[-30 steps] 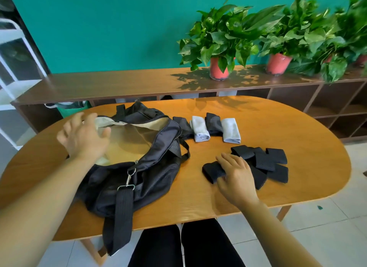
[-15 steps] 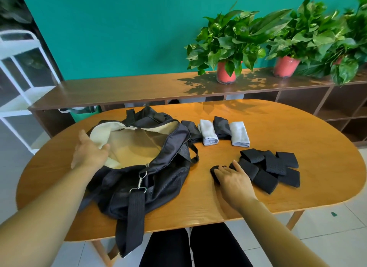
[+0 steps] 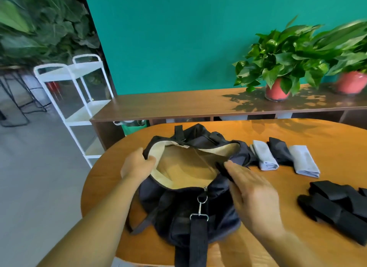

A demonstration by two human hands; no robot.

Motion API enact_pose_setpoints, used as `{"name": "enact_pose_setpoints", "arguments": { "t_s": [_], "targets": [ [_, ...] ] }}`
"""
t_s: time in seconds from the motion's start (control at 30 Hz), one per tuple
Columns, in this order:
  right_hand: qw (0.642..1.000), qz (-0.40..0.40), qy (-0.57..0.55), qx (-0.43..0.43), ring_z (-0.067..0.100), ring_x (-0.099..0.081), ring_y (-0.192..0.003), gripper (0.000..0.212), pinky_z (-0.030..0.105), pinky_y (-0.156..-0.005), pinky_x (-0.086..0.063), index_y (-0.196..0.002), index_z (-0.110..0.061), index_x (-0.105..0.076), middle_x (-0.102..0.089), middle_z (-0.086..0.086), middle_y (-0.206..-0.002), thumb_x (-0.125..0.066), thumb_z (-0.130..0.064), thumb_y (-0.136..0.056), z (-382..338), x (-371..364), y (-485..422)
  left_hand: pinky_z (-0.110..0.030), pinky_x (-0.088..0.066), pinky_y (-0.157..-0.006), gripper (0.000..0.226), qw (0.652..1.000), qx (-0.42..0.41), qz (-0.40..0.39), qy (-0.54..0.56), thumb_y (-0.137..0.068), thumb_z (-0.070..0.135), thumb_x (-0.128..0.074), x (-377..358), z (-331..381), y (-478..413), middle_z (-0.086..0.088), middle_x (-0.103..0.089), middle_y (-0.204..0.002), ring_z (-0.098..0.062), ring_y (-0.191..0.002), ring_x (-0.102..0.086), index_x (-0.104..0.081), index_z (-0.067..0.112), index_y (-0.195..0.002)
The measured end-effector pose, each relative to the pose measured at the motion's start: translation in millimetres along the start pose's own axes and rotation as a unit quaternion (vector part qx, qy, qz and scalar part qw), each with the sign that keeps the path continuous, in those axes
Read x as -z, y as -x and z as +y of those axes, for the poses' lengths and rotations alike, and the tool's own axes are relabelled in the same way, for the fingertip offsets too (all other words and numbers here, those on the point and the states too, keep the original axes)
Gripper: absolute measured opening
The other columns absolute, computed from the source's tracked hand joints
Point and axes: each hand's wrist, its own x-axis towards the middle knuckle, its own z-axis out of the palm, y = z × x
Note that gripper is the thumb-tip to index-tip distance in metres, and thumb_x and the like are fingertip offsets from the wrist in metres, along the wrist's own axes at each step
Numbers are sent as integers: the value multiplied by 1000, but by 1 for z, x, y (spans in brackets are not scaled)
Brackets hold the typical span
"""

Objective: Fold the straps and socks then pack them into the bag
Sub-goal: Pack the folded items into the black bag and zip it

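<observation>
A black duffel bag (image 3: 178, 213) with a beige lining lies open on the wooden table (image 3: 103, 179). My left hand (image 3: 137, 165) grips the bag's left rim and holds the mouth open. At the right rim of the opening, my right hand (image 3: 254, 197) holds a folded black strap (image 3: 223, 168) under its fingers. Right of the bag lie folded socks: a grey one (image 3: 265, 157), a dark one (image 3: 280, 151) and another grey one (image 3: 303, 160). A pile of folded black straps (image 3: 337, 203) sits at the right edge of the view.
Behind the table runs a long brown sideboard (image 3: 178, 103) with potted plants (image 3: 278, 58) in red pots. A white cart (image 3: 79, 91) stands at the left, and a green bin (image 3: 135, 125) sits by the sideboard. The bag's shoulder strap (image 3: 195, 245) hangs over the table's near edge.
My right hand left the strap pile and moved left to the bag's opening with one folded strap. My left hand closed on the bag's rim. The view swung left.
</observation>
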Motion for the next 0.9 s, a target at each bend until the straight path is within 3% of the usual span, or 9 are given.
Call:
{"name": "enact_pose_setpoints", "arguments": {
  "t_s": [0.07, 0.17, 0.27, 0.4, 0.5, 0.6, 0.77, 0.9],
  "targets": [
    [997, -36, 5, 64, 17, -62, -94, 39, 28, -66, -47, -100, -21, -64, -67, -7, -97, -58, 0, -68, -30, -31, -13, -45, -52, -89, 48, 1000, 0, -13, 12, -88, 44, -53, -3, -4, -7, -9, -61, -121, -29, -110, -58, -54, 12, -124],
    [983, -124, 60, 119, 21, -51, -78, 36, 29, -59, -31, -86, -24, -59, -58, -9, -75, -66, -7, -56, -60, -89, -28, -45, -50, -89, 48, 1000, -4, -11, 24, -90, 44, -50, -10, -9, -16, -9, -60, -122, -29, -111, -57, -53, 12, -126],
    [969, -182, 112, 121, 23, -48, -66, 34, 28, -54, -32, -78, -19, -63, -54, -5, -65, -75, -14, -47, -73, -124, -32, -43, -51, -88, 46, 999, -18, -8, 25, -91, 42, -50, -18, -14, -18, -9, -56, -123, -28, -112, -54, -52, 13, -126],
    [960, -211, 145, 111, 25, -44, -66, 33, 31, -52, -31, -82, -11, -63, -51, 3, -72, -74, -18, -51, -80, -141, -19, -24, -43, -78, 43, 985, -156, 64, 25, -90, 25, -60, -14, -12, -19, 2, -43, -133, -16, -119, -45, -42, 23, -128],
    [955, -217, 174, 99, 25, -44, -66, 32, 32, -52, -26, -82, -10, -64, -50, 5, -72, -76, -19, -54, -82, -153, -23, -21, -48, -76, 50, 969, -246, 16, 11, -88, -2, -54, -6, -7, -30, 9, -33, -144, -13, -116, -48, -44, 31, -124],
    [953, -223, 188, 87, 26, -50, -64, 39, 29, -51, -28, -85, -10, -66, -55, 3, -67, -79, -23, -52, -85, -166, -38, -21, -38, -90, 43, 975, -220, -38, -7, -87, -11, -46, -11, -7, -41, 3, -42, -141, -18, -122, -47, -64, 22, -109],
    [948, -263, 172, 56, 27, -61, -64, 53, 25, -48, -42, -86, -7, -70, -64, 7, -65, -85, -24, -38, -89, -187, -54, -22, -27, -103, 41, 978, -171, -118, 35, -92, -6, -43, -26, -18, -51, -2, -46, -142, -18, -132, -41, -65, 12, -121],
    [936, -329, 121, 23, 23, -57, -52, 54, 20, -36, -26, -65, -13, -65, -57, 4, -51, -89, -20, -17, -86, -202, -52, -17, -25, -95, 39, 971, -171, -148, 78, -95, -4, -44, -27, -20, -52, -3, -44, -137, -15, -124, -41, -58, 6, -129]
  ]
}}
